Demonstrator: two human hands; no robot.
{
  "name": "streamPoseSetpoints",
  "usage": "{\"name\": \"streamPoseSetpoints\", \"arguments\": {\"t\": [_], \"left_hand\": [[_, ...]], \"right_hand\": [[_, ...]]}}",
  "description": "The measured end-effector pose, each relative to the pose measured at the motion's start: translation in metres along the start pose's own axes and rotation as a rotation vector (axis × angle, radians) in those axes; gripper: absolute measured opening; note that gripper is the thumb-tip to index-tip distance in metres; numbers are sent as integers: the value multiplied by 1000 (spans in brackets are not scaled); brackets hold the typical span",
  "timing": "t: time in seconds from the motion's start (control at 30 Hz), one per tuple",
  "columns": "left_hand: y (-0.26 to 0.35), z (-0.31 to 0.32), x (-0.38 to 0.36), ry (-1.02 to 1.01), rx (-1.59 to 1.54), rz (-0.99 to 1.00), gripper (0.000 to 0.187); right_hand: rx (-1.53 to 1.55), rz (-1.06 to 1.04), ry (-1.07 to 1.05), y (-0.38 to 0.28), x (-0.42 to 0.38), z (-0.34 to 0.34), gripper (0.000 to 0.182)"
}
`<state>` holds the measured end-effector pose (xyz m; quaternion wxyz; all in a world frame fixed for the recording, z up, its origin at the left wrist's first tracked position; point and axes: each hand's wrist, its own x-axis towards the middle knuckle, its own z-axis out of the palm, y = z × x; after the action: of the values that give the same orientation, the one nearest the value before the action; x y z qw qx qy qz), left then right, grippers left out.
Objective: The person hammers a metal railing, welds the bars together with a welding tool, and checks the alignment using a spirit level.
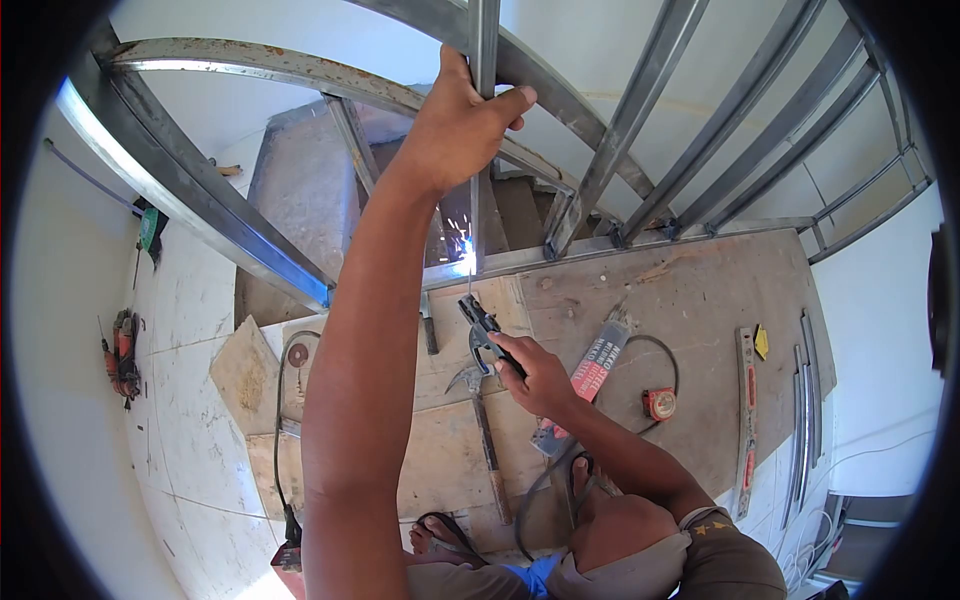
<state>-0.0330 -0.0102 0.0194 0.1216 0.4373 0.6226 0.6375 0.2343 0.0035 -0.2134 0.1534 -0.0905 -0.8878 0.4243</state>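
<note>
My left hand [465,125] is closed round an upright metal bar [484,45] of the railing, near the top centre. Lower down, my right hand [530,372] grips the handle of a black welding electrode holder [480,322]. A thin rod rises from the holder to the foot of the bar, where a bright arc [467,258] throws sparks against the bottom rail [515,260]. Glare hides the exact contact spot. Just below the holder, a claw hammer [485,440] lies on the board.
An electrode packet [598,370], red tape measure [659,404], spirit level [746,420] and loose metal tubes [808,400] lie right. Red power tool [122,358] sits far left. A cable loops near my right arm. Curved railing bars [640,110] span the top; steps show beyond.
</note>
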Motion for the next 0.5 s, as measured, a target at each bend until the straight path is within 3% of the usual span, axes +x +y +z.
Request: {"name": "streamPoseSetpoints", "arguments": {"t": [0.33, 0.4, 0.5], "left_hand": [[14, 0, -6, -10, 50, -68, 63], [15, 3, -9, 54, 24, -80, 49], [13, 3, -8, 50, -16, -91, 48]], "right_hand": [[12, -12, 18, 3, 1, 3, 46], [25, 5, 16, 1, 1, 2, 45], [-29, -16, 15, 1, -1, 1, 45]]}}
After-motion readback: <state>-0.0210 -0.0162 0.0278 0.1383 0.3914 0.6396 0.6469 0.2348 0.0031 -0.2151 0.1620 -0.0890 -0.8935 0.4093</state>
